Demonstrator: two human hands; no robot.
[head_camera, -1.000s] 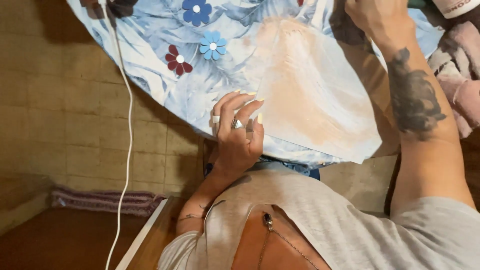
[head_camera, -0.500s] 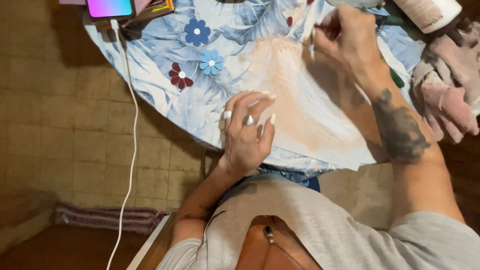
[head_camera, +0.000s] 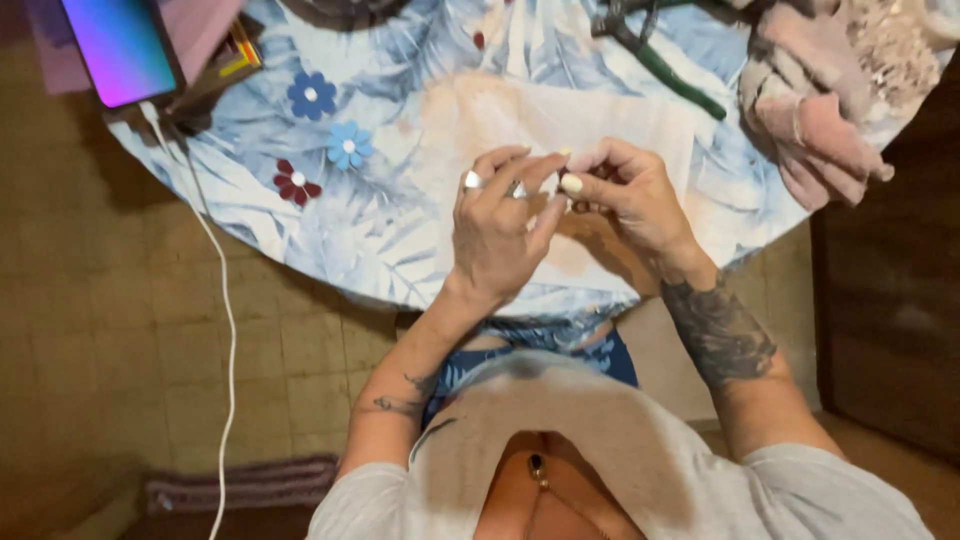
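Phone (head_camera: 122, 48) with a glowing screen lies at the far left edge of the round table (head_camera: 400, 250), and a white cable (head_camera: 222, 300) hangs from it down toward the tiled floor. Beside it, three small fabric flowers (head_camera: 310, 95) rest on the blue leaf-print cloth, one dark blue, one light blue, one dark red.

Moving to the middle, the left hand (head_camera: 495, 235), with a ring, meets the right hand (head_camera: 630, 200) above the table's near edge. The fingertips of both hands are pressed together around a very small piece (head_camera: 572, 185) between them; it is too small and too covered to tell what it is. To do this fine work well, I think the person should keep both wrists low and steady and hold the piece over the cloth, so it lands there if it slips.

At the right, a dark tool with green handles (head_camera: 680, 75) lies on the cloth, and further right a pile of pinkish fabric (head_camera: 820, 120). No open container is visible, so no contents can be told.
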